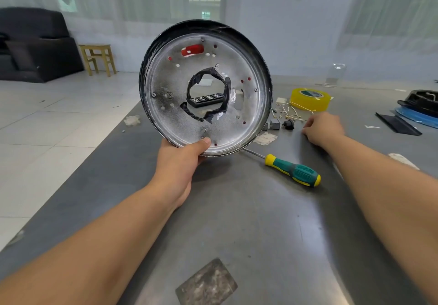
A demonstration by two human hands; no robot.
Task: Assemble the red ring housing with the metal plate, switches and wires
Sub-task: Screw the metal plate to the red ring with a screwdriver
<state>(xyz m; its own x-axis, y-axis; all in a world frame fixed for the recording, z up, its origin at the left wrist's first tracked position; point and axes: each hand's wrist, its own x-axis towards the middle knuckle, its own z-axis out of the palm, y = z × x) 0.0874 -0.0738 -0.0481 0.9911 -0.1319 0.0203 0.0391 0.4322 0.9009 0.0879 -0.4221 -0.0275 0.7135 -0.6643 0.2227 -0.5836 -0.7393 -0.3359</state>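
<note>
My left hand (pixel 182 156) grips the bottom rim of a round metal plate (pixel 166 86) and holds it upright above the table, thumb on its inner face. The plate has a dark outer rim, a central hole edged with black tape, and red showing through its slots (pixel 192 50). My right hand (pixel 323 128) rests on the table with fingers curled downward, beside a small black switch (pixel 288 124), a grey part (pixel 274 123) and a tangle of pale yellow wires (pixel 290 112). Whether its fingers hold anything is hidden.
A green-and-yellow screwdriver (pixel 294 170) lies on the grey metal table (pixel 237 221). A yellow tape roll (pixel 310 99) stands behind the wires. A black bit case (pixel 205 99) shows through the plate's hole. Black and blue parts (pixel 417 108) lie at the far right.
</note>
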